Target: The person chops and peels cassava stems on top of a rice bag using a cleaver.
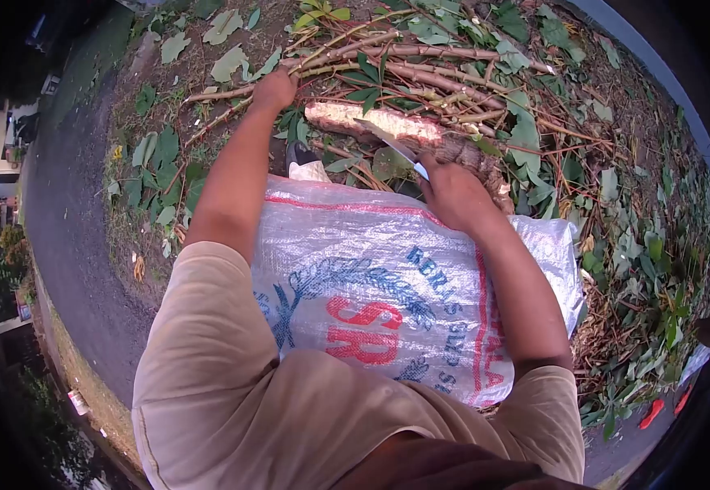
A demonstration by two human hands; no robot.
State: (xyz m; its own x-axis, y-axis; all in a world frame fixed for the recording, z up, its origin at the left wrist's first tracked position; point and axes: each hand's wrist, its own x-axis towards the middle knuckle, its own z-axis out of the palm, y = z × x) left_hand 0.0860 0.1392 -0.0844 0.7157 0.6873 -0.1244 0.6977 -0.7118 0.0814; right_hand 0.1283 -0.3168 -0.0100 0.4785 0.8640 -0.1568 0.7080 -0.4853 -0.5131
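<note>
My left hand (276, 90) reaches to the heap of cut stems, its fingers closed around a thin woody stem (236, 108) at the near left end. In my right hand (455, 193) is a knife (393, 143) with a pale handle and a bare metal blade. The blade points up and left, over a short log (371, 121) whose upper face is hacked to pale wood. Rough bark (461, 153) shows at the log's right part. Thicker brown stems (445, 52) lie just beyond the log.
A printed woven plastic sack (347, 245) covers my lap. Large green leaves (525, 135) and twigs litter the ground around. An asphalt road (69, 204) runs along the left, a pale concrete edge (657, 69) along the upper right. Red scraps (651, 413) lie at lower right.
</note>
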